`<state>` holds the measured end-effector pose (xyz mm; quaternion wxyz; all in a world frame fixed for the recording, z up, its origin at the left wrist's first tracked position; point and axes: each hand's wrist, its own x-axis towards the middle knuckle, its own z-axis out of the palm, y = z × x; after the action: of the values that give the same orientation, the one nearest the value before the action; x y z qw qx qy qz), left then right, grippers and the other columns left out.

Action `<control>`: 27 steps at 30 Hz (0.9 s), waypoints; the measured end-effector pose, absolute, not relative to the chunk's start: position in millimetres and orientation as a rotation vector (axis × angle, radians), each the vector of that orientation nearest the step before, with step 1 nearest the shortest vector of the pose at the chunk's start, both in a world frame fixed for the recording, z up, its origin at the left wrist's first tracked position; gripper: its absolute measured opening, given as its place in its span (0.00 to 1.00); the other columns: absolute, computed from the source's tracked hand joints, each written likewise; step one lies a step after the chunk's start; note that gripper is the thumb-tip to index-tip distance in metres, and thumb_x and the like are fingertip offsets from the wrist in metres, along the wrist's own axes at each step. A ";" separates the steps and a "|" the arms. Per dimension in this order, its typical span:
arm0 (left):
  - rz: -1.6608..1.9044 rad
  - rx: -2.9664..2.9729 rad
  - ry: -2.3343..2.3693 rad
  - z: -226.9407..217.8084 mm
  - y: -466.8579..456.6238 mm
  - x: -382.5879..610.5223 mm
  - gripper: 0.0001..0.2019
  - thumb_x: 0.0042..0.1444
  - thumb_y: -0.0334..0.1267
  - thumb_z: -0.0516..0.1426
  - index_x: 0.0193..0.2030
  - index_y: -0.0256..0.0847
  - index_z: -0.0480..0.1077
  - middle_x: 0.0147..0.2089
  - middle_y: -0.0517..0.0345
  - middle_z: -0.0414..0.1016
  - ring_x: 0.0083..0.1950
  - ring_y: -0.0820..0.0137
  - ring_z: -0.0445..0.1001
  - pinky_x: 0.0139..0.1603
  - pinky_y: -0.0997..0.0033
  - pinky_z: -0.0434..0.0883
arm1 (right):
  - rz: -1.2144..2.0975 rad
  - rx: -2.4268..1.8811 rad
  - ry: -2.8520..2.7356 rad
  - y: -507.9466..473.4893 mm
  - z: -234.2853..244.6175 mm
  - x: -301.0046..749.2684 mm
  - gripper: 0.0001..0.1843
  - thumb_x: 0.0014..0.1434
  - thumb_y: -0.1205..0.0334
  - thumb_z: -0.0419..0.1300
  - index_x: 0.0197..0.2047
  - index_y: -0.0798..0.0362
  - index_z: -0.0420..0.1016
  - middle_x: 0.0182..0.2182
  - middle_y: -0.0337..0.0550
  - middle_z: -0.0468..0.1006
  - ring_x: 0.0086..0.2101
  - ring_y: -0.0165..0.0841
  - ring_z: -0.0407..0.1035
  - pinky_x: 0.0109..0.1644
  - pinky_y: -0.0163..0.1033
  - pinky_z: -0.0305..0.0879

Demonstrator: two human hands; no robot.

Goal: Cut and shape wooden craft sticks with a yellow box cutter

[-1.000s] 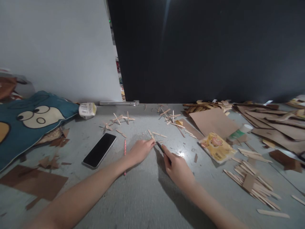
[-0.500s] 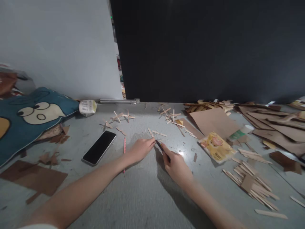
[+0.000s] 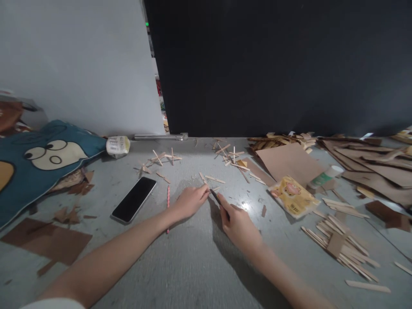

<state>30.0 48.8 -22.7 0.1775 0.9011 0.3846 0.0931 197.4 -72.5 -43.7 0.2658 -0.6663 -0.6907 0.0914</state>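
Note:
My left hand rests on the grey floor with its fingertips pinched on a short wooden stick lying flat. My right hand is closed round a thin dark knife whose tip touches that stick just beside my left fingers. More short wooden sticks lie just beyond both hands. A pink striped pencil lies partly under my left wrist.
A black phone lies left of my left hand. A blue cushion and brown card scraps sit far left. Right: a yellow packet, a glue bottle, cardboard sheets, a pile of sticks. A dark wall stands behind.
Both hands stay at the same spot with the knife tip against the stick. Only the camera has shifted slightly.

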 end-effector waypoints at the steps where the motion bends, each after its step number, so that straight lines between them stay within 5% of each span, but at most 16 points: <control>1: 0.269 2.560 1.081 -23.6 48.6 29.8 0.14 0.73 0.42 0.47 0.48 0.43 0.72 0.37 0.52 0.81 0.39 0.58 0.80 0.40 0.67 0.66 | 0.249 -1.798 -1.869 -72.2 -43.4 197.7 0.29 0.70 0.63 0.44 0.69 0.58 0.70 0.28 0.51 0.81 0.25 0.38 0.73 0.28 0.38 0.55; 18: 0.339 2.534 1.051 -26.0 49.5 28.4 0.13 0.72 0.39 0.47 0.49 0.42 0.73 0.36 0.49 0.80 0.38 0.57 0.79 0.41 0.65 0.67 | 0.333 -1.779 -1.887 -59.9 -36.0 197.3 0.31 0.66 0.67 0.48 0.70 0.55 0.68 0.28 0.49 0.82 0.24 0.37 0.72 0.28 0.36 0.55; 27: 0.571 2.256 1.038 -26.6 56.0 27.6 0.13 0.70 0.44 0.50 0.42 0.42 0.72 0.28 0.61 0.74 0.28 0.68 0.70 0.32 0.70 0.59 | 0.340 -1.642 -1.683 -58.9 -39.6 193.9 0.26 0.70 0.61 0.48 0.66 0.55 0.73 0.34 0.52 0.85 0.30 0.39 0.79 0.33 0.36 0.67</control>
<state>27.6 56.0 -26.6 0.2922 0.8467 0.3896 0.2144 193.9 -58.9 -39.6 0.3737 -0.6410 -0.6571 0.1328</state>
